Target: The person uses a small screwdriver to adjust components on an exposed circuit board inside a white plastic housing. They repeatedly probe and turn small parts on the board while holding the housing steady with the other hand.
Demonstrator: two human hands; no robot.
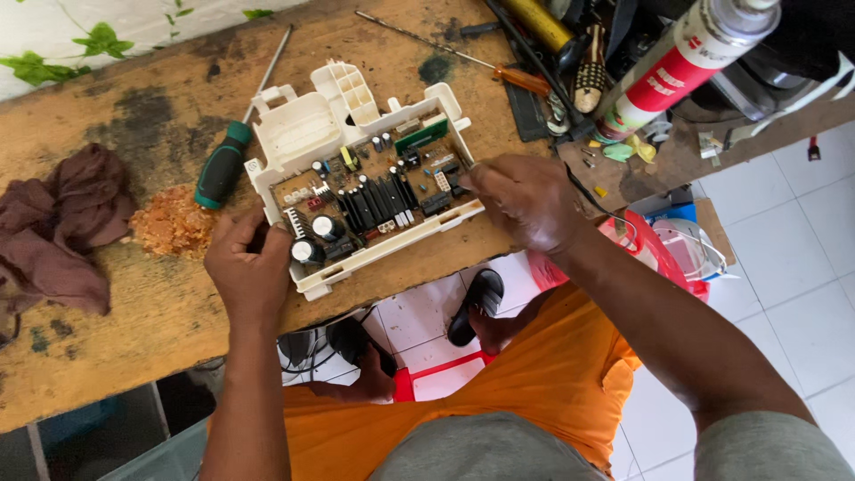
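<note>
I have my left hand (pixel 248 267) gripping the near corner of the open white housing (pixel 312 125) on the wooden surface (pixel 134 116), my right hand (pixel 525 200) pinched closed at the exposed circuit board (pixel 374 200), which sits unremoved.

Both bare forearms reach up from the bottom edge. The left hand (pixel 248 267) sits at about nine o'clock from the right, back of the hand up, fingers curled under and thumb tucked toward two o'clock. The right hand (pixel 525 200) comes in from five o'clock, wrist bent, knuckles raised, fingertips pinched together and pointing toward nine o'clock.
</note>
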